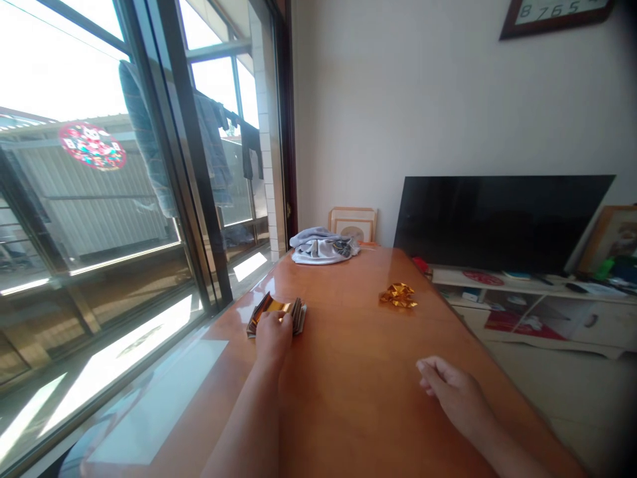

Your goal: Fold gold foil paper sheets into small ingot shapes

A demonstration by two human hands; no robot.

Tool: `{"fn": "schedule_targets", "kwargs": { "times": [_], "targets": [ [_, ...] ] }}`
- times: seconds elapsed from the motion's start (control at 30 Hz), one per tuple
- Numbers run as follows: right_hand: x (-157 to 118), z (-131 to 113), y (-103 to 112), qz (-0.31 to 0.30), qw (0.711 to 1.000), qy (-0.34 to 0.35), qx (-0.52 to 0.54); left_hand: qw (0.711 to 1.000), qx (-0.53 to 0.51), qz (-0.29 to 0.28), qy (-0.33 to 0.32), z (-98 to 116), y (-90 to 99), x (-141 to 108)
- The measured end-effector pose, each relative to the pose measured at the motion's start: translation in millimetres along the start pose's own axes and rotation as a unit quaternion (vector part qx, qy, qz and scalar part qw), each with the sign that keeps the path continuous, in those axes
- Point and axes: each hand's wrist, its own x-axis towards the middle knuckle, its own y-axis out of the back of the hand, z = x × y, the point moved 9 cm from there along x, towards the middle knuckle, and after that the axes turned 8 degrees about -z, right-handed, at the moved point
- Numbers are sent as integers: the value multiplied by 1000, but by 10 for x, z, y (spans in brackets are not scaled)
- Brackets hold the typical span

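Observation:
On the left part of the brown wooden table lies a stack of gold foil sheets (300,317), fanned and curved up at both sides. My left hand (273,332) rests on its near edge, with fingers closed on the foil. Over the right part of the table, my right hand (448,385) is held with its fingers curled together, and nothing shows in it. Several folded gold foil pieces (399,295) sit in a small pile farther back on the right, apart from both hands.
A bundle of grey cloth (323,247) lies at the far end of the table (343,372). Tall glass windows (99,232) run along the left. A large black television (502,222) stands on a low white cabinet (577,318) to the right.

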Motion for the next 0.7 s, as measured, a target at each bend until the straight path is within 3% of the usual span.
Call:
{"fn": "schedule_targets", "kwargs": {
  "times": [0.3, 0.7],
  "targets": [
    [-17, -4, -11, -2, 1000, -4, 6, 999, 34, -11, -7, -40, -73, 12],
    [-6, 7, 0, -6, 1000, -11, -5, 999, 5, 6, 53, -175, -49, 37]
  ]
}}
